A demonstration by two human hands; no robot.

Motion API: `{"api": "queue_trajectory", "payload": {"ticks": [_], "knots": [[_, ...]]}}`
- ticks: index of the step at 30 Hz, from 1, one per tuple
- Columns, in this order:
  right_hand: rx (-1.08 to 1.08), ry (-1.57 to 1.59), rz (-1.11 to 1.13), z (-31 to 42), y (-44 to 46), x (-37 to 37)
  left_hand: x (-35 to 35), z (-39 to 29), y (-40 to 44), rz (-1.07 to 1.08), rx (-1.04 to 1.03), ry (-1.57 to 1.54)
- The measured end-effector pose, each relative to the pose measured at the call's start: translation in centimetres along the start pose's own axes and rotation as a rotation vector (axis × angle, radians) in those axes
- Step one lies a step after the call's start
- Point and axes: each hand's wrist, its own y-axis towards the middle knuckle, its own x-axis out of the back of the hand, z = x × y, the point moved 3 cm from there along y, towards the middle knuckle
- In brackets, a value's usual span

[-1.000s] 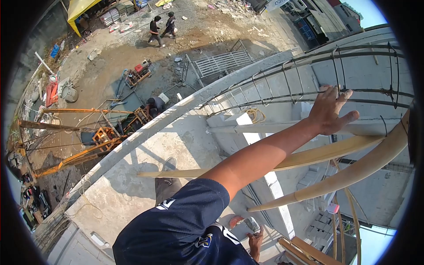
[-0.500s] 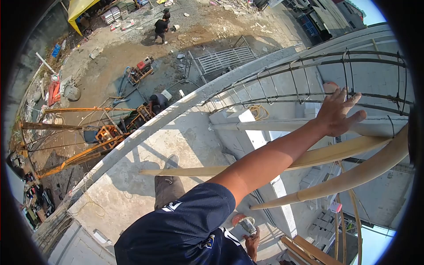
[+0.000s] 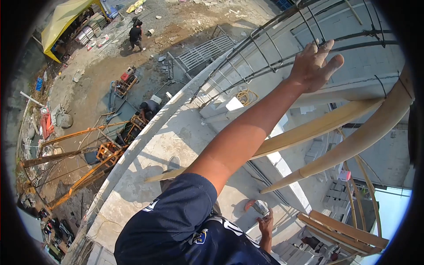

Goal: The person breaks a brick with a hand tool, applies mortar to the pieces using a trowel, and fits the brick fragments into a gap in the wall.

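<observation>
My left hand (image 3: 314, 66) reaches to the upper right, its fingers apart and thumb spread. Its fingers overlap the long bars of a rebar cage (image 3: 274, 64) in view; whether they touch the steel I cannot tell. Low in the view, my right hand (image 3: 266, 224) has bent fingers at the edge of a rounded, bowl-like thing (image 3: 253, 206), reddish on one side with a grey, mortar-like patch. Below my left forearm runs a pale wooden plank (image 3: 327, 126), and beside it a thick bamboo pole (image 3: 353, 148).
A concrete edge (image 3: 132, 154) curves along the raised floor, with a drop beyond it. On the ground below are an orange metal frame (image 3: 84, 185), a white metal grille (image 3: 205, 53), a crouching person (image 3: 150, 108) and a walking person (image 3: 135, 34). Brown boards (image 3: 349, 229) lie lower right.
My view has turned, shifting the rebar cage up and left. My left hand appears farther left and higher along the bars. My right hand and the bowl-like thing appear higher and farther right.
</observation>
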Motion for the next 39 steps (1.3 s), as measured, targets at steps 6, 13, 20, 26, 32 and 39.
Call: {"api": "queue_trajectory", "payload": {"ticks": [6, 13, 20, 26, 32, 39], "knots": [[0.072, -0.041, -0.145, 6.4, 0.1, 0.4, 3.2, -1.3, 0.1, 0.085, -0.103, -0.039], [-0.031, 0.361, -0.081, 15.0, -0.1, 2.3, 6.3, 1.6, 3.1, 0.097, -0.051, 0.011], [0.317, -0.185, -0.194, 21.6, -1.5, 0.9, 8.7, 1.4, 3.6, 0.089, -0.003, -0.012], [0.379, -0.102, -0.226, 17.7, -2.1, -1.2, 8.3, -2.2, 1.7, 0.051, -0.111, 0.115], [0.274, -0.039, -0.174, 13.6, -3.5, -3.0, 10.2, -1.3, 2.3, 0.051, 0.012, 0.132], [0.317, 0.024, -0.269, 9.2, -4.8, -1.7, 10.5, -5.9, -6.1, 0.099, 0.115, -0.099]]}}
